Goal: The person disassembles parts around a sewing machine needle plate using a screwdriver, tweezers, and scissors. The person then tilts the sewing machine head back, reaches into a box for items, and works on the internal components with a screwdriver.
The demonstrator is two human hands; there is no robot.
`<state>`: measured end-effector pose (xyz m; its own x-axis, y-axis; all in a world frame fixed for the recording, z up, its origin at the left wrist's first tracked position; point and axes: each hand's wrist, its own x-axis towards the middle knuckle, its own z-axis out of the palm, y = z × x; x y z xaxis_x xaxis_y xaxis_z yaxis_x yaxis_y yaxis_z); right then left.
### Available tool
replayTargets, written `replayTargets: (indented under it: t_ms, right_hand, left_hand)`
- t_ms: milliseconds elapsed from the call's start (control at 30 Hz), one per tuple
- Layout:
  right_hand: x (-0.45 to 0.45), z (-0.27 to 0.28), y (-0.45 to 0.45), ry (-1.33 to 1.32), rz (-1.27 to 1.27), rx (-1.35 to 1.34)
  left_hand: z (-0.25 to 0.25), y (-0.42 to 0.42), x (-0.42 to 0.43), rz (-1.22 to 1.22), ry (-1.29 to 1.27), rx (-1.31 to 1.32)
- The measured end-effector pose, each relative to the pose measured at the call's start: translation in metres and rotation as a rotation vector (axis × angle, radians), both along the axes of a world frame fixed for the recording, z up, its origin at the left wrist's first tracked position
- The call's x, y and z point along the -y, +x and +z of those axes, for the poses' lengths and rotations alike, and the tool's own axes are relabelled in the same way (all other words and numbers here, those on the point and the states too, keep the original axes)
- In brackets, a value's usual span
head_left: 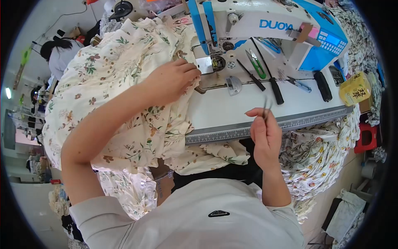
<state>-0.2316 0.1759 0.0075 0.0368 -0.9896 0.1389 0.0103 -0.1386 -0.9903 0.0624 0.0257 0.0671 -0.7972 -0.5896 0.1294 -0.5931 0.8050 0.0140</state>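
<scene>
My left hand (176,82) lies on the cream floral fabric (120,62), fingers curled and closed at its edge beside the needle area of the sewing machine (257,23). Its fingertips are partly hidden, but fabric shows just under them. In front of the table edge I hold up my right hand (266,139), thumb and fingers closed on slim metal tweezers (267,108), whose tips are smeared by motion. On the machine bed, the round hook mechanism (218,63) is exposed beside a shiny metal plate (204,65). A loose needle plate (234,86) rests on the white tabletop (211,110).
Right of the needle plate lie two black-handled screwdrivers (275,89), green-handled snips (258,66), blue snips (299,84) and a black oblong object (322,86). A yellow bottle (355,89) stands at the table's right end. A ruler strip (232,134) runs along the front edge. Another person (62,54) is far left.
</scene>
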Motion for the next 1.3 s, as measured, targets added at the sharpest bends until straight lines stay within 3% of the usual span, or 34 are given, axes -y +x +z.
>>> replayTargets:
  t_ms: [33,167,267,400,567,700,933,1300]
  right_hand:
    - [0.003,0.000,-0.004,-0.015,-0.024,-0.178]
    - [0.009,-0.003,-0.008,0.055,-0.082,-0.345]
    - [0.017,0.003,-0.002,0.035,-0.079,-0.400]
    - [0.024,0.005,0.010,-0.084,-0.024,-0.543]
    - [0.021,-0.001,0.003,-0.113,-0.144,-0.622]
    - [0.020,-0.004,-0.008,0.055,-0.200,-0.557]
    - [0.051,-0.008,0.006,0.055,-0.169,-0.539]
    - [0.050,-0.010,-0.005,0.049,-0.166,-0.502]
  left_hand:
    - [-0.003,0.003,0.005,0.003,0.002,-0.011]
    - [0.006,0.023,0.022,0.057,0.156,0.249]
    - [0.015,0.033,0.034,0.301,0.310,0.493]
    - [0.003,0.020,0.058,0.451,0.354,0.401]
    - [-0.033,0.031,0.058,0.138,0.092,0.002]
    - [-0.031,0.031,0.060,0.000,0.085,0.004]
    - [-0.028,0.017,0.071,0.049,0.254,0.039]
    - [-0.031,0.018,0.081,-0.074,0.171,0.082]
